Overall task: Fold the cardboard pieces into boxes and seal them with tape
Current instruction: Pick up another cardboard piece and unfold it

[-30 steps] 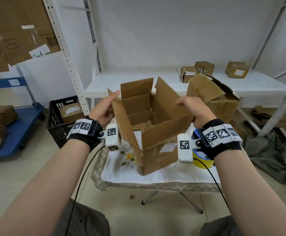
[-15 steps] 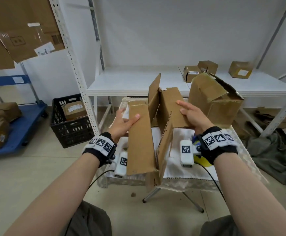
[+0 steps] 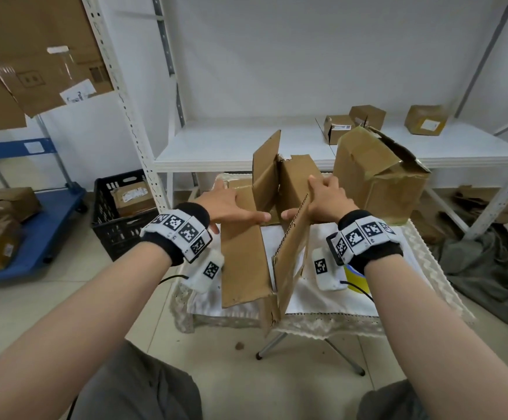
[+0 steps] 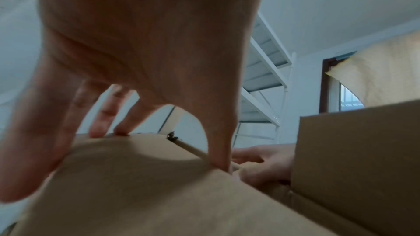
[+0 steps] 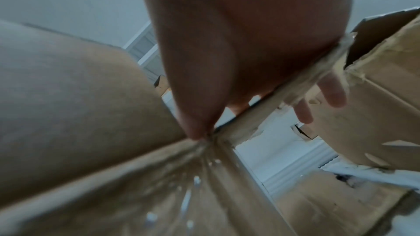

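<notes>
L hand [image 3: 227,207] spread flat on box [image 3: 243,262] flap; R hand [image 3: 328,198] grips flap edge.

This looks like a storeroom or small packing room. White metal shelving [image 3: 277,147] lines a bare white wall, with small labelled cartons [image 3: 426,120] sitting on one shelf. A black plastic crate [image 3: 110,219] holding a parcel stands on the tiled floor [image 3: 49,298], a blue trolley [image 3: 34,237] carries more worn boxes, and flattened cardboard [image 3: 34,56] leans up high on the left.
</notes>
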`<state>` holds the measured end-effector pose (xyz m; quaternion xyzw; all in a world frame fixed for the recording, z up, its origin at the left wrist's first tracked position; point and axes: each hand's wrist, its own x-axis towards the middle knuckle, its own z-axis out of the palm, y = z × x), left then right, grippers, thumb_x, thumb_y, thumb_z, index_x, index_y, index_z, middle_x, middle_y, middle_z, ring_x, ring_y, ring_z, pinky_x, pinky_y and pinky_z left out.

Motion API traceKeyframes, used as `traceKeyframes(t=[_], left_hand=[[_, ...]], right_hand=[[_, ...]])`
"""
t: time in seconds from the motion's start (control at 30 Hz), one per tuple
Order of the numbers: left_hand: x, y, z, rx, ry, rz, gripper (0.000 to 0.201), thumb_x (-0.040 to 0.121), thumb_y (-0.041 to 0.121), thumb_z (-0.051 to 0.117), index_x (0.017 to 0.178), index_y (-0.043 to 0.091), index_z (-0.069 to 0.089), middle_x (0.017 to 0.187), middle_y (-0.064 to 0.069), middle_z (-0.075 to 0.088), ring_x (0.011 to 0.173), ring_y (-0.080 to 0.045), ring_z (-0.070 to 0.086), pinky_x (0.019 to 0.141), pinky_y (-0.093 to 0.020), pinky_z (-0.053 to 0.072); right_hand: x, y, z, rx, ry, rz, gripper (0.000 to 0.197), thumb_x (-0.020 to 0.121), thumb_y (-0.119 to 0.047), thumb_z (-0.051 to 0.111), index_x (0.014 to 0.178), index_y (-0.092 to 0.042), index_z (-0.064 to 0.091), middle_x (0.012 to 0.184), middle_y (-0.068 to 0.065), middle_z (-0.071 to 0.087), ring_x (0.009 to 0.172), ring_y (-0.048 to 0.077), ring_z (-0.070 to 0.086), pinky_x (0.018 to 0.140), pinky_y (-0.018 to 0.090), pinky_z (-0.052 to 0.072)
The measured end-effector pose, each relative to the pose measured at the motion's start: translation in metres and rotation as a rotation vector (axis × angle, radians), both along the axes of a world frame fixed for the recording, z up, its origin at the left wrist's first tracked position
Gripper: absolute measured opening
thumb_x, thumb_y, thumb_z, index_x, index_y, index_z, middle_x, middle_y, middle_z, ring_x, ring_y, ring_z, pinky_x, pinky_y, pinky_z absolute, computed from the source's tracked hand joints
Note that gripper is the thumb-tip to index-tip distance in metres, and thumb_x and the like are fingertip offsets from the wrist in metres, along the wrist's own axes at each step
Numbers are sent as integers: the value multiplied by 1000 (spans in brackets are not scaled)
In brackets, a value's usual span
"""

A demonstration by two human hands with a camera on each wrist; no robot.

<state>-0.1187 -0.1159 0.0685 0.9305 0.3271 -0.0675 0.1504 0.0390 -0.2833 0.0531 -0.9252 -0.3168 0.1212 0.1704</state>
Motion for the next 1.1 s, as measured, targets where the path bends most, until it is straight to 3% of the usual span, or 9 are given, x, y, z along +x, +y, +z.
traceKeyframes(t=[0.1,0.23,0.33,0.43,0.57,0.67,0.73,0.9,1.1], left_hand=[[11,-13,9,21,76,0,91,78,72,68,139,6,52,148,-15,34,110,-35,58,87,-43,59],[23,-12,19,39,45,-2,80,88,45,73,149,9,36,139,-19,51,104,-31,55,67,-31,48],[24,10,28,7,19,58,99,92,35,71,161,13,4,153,-20,42,134,-37,47,97,-37,43],[23,42,38,-110,-26,168,105,93,25,70,161,14,-9,164,-18,26,147,-35,33,117,-40,34],[28,61,41,-229,-129,239,127,80,29,80,158,25,-21,164,-16,27,136,-39,47,101,-52,52],[35,52,39,-300,-245,188,126,83,17,76,155,32,-26,134,-17,61,109,-34,66,91,-52,58],[39,45,34,-365,-264,153,118,89,9,71,156,36,-23,128,-12,58,100,-30,67,84,-52,60],[46,47,12,-198,-148,88,117,83,30,82,160,36,-6,162,-21,19,139,-43,40,106,-54,47],[56,52,-7,-175,-458,-71,135,64,22,95,161,29,1,167,-5,19,156,-31,3,125,-55,9]], right_hand=[[-2,2,-1,-14,21,7,83,96,-18,61,161,-29,11,162,18,10,145,45,26,120,58,25],[-3,-4,3,65,82,14,76,95,-11,54,159,-34,20,158,20,17,141,48,31,119,59,29],[0,-13,11,186,144,34,69,89,-22,56,153,-35,35,152,17,37,133,42,45,110,57,42],[2,-22,20,362,233,60,69,92,-30,70,154,-28,39,149,7,51,132,32,53,109,52,47],[7,-30,22,513,275,82,66,95,-28,70,154,-24,40,152,4,50,140,24,46,114,40,42],[9,-33,20,594,380,51,61,88,-30,70,146,-32,50,138,4,61,122,25,62,103,47,53],[12,-33,17,604,426,61,57,92,-22,63,146,-36,49,129,7,64,108,29,69,95,52,57],[16,-38,-4,486,461,55,70,91,-16,62,151,-42,37,140,15,46,106,36,65,88,49,60],[21,-46,-16,387,394,16,80,92,-20,70,157,-37,27,152,14,19,133,35,39,120,50,33]])
